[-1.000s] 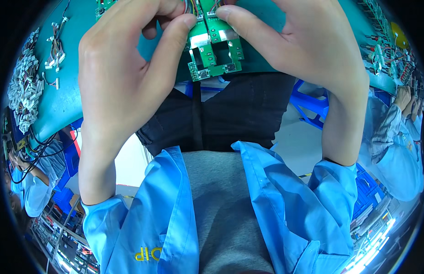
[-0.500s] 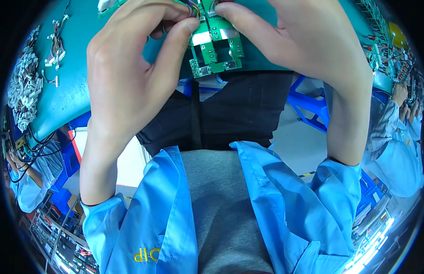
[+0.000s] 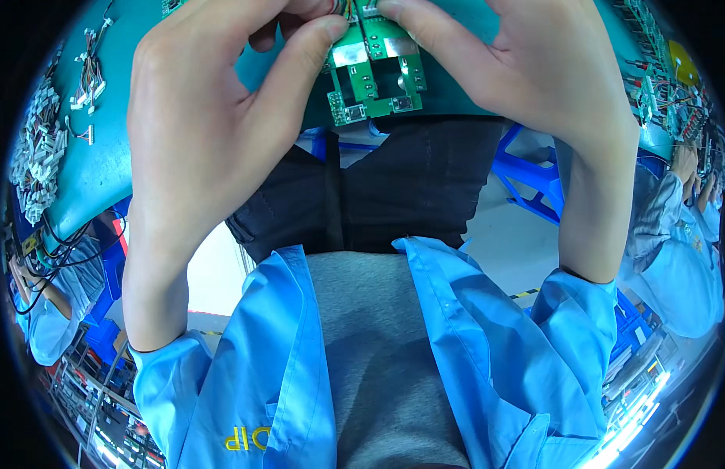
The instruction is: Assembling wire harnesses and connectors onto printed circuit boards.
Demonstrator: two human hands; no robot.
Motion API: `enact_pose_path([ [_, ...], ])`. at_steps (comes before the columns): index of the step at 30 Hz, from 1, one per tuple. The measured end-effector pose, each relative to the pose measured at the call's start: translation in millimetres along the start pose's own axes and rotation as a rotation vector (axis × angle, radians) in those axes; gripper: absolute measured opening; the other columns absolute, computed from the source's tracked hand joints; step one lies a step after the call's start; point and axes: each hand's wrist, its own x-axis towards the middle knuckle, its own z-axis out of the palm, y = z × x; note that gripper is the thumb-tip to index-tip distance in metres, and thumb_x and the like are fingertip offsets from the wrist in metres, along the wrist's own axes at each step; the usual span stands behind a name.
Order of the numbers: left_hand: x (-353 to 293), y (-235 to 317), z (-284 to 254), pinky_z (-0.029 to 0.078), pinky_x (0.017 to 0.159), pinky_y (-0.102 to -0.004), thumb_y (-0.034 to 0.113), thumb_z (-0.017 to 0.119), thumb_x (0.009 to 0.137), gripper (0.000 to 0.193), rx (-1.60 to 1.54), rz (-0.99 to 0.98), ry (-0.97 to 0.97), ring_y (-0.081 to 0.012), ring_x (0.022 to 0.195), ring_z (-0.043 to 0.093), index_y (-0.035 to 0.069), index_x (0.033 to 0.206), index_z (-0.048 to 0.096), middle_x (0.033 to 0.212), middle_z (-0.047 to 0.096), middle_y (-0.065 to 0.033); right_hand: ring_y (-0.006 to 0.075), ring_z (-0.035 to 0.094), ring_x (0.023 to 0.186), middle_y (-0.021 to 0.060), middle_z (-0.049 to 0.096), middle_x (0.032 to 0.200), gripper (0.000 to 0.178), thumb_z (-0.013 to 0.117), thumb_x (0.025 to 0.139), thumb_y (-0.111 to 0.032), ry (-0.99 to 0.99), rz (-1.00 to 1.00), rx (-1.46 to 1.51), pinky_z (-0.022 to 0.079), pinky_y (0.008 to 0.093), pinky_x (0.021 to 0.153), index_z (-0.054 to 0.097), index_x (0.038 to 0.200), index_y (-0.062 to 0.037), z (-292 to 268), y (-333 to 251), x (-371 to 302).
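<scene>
A green circuit board with rectangular cut-outs, small black parts and a dark slit down its middle is at the top centre, over the near edge of the green table mat. My left hand is closed at its left side, thumb on the board's edge. Thin coloured wires come out beside those fingertips and meet a white connector on the board. My right hand is closed at its right side, with the thumb by a second white connector. The far end of the board and most of my fingertips are cut off or hidden.
On the green mat at the left lie a heap of white-plugged wire harnesses and a few loose ones. More green boards and a yellow object line the right. Blue stools stand below; people work at both sides.
Both hands and the board have shifted slightly right and away from me. The left wrist has swung a little outward to the left. Both hands keep their hold.
</scene>
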Motion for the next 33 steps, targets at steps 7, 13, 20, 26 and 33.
enact_pose_path([
  [7, 4.3, -6.3, -4.7, 0.041, 0.062, -0.0263, -0.005, 0.072, 0.082, 0.008, -0.058, -0.146, -0.097, -0.0174, 0.067, 0.052, -0.002, 0.083, 0.064, 0.079, 0.065, -0.0097, 0.0259, 0.048, 0.072, 0.0072, 0.054, 0.084, 0.017, 0.068, 0.077, -0.003, 0.261, -0.298, -0.132, 0.042, 0.0334, 0.076, 0.055, 0.086, -0.0067, 15.9, 20.3, -1.2],
  [13, 1.4, -11.6, -5.3, 0.042, 0.066, -0.0257, -0.002, 0.072, 0.085, 0.007, -0.058, -0.058, -0.102, -0.017, 0.071, 0.053, -0.001, 0.089, 0.066, 0.084, 0.065, -0.0091, 0.0251, 0.047, 0.071, 0.0069, 0.053, 0.083, 0.016, 0.068, 0.077, -0.003, 0.449, -0.518, -0.176, 0.042, 0.0331, 0.077, 0.054, 0.084, -0.0072, 22.6, 22.0, 8.2],
  [20, 2.9, -16.4, -18.6, 0.049, 0.079, -0.023, 0.011, 0.076, 0.095, 0.016, 0.115, 0.099, -0.234, -0.0153, 0.086, 0.062, 0.0, 0.107, 0.073, 0.101, 0.07, -0.0074, 0.0244, 0.048, 0.072, 0.0062, 0.054, 0.085, 0.015, 0.068, 0.077, -0.003, 0.363, -0.413, -0.001, 0.042, 0.0326, 0.078, 0.056, 0.085, -0.0069, 19.3, 20.8, 8.8],
  [26, -2.8, -18.1, -26.2, 0.049, 0.081, -0.0222, 0.012, 0.077, 0.095, 0.017, 0.16, 0.113, -0.25, -0.0153, 0.089, 0.063, 0.001, 0.107, 0.073, 0.101, 0.07, -0.007, 0.0238, 0.049, 0.073, 0.0056, 0.055, 0.086, 0.014, 0.068, 0.077, -0.003, 0.303, -0.36, 0.133, 0.042, 0.0322, 0.079, 0.058, 0.085, -0.0066, 17.4, 17.0, 9.3],
  [33, 1.1, -20.3, -6.2, 0.044, 0.073, -0.0239, 0.002, 0.072, 0.089, 0.008, -0.035, 0.071, -0.127, -0.0163, 0.078, 0.055, 0.0, 0.097, 0.068, 0.089, 0.063, -0.0064, 0.024, 0.051, 0.074, 0.0054, 0.058, 0.086, 0.015, 0.069, 0.076, -0.001, 0.21, -0.24, 0.268, 0.042, 0.032, 0.08, 0.061, 0.088, -0.0052, 16.0, 14.9, 1.9],
])
